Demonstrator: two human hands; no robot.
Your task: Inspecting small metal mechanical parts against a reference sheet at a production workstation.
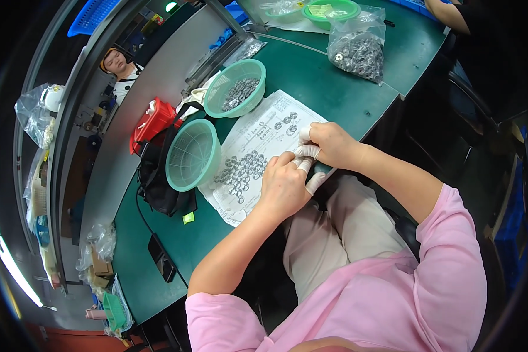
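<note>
Beyond the left hand (283, 186), one green basket (193, 154) stands empty and another green basket (236, 88) holds small metal rings. A loose pile of rings (240, 171) lies on the paper sheet (264, 126) just beside that hand. Both it and the right hand (330, 144) are curled, white-capped fingertips (305, 151) pinched together; any piece between them is too small to tell, as is its axis.

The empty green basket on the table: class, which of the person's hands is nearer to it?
Left. The left hand lies just beyond the small metal parts beside the empty green basket; the right hand sits farther off, behind the left.
</note>
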